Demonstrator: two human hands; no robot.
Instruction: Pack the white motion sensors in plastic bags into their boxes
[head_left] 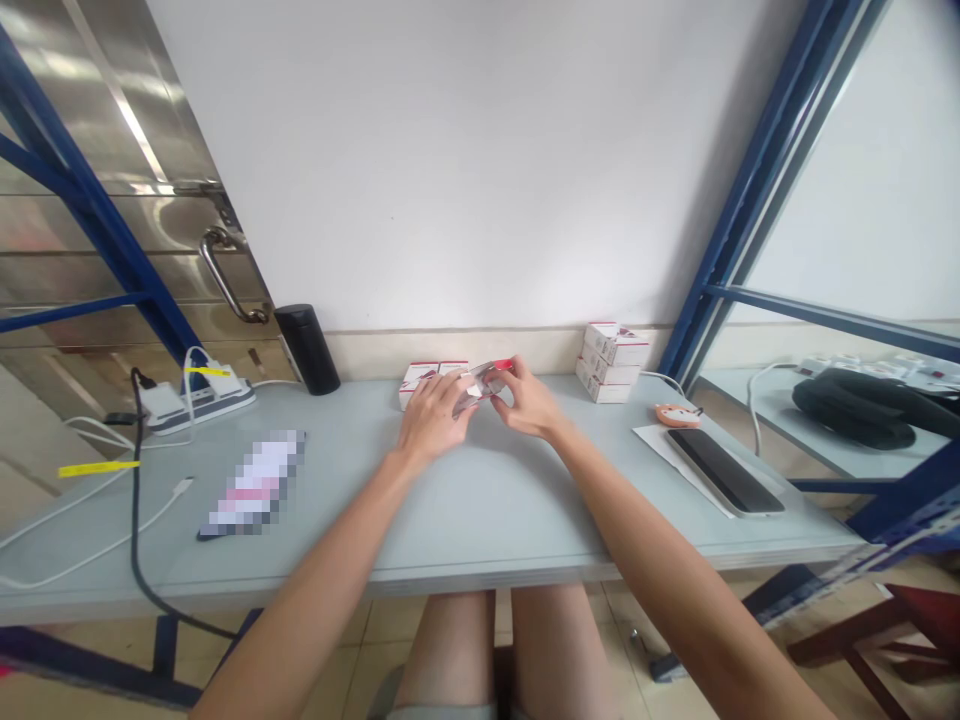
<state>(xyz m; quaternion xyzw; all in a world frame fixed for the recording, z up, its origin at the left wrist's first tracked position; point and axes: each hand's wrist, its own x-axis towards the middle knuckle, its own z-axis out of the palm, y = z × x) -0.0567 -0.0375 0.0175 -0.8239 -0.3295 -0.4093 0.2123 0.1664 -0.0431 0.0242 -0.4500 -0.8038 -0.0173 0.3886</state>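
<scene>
Both my hands reach to the far middle of the grey table (465,520). My left hand (433,412) and my right hand (531,400) are closed together on a small red and white box (489,379), held just above the tabletop. The left fingers cover its left end and the right fingers pinch its right end. Right behind it, more red and white boxes (421,377) lie against the wall.
A stack of white and red boxes (611,362) stands at the back right. A dark tablet (724,470) lies on paper, with a small pink object (677,414) beside it. At the left are a black cylinder (309,348), a power strip (199,395), cables and a phone (255,483).
</scene>
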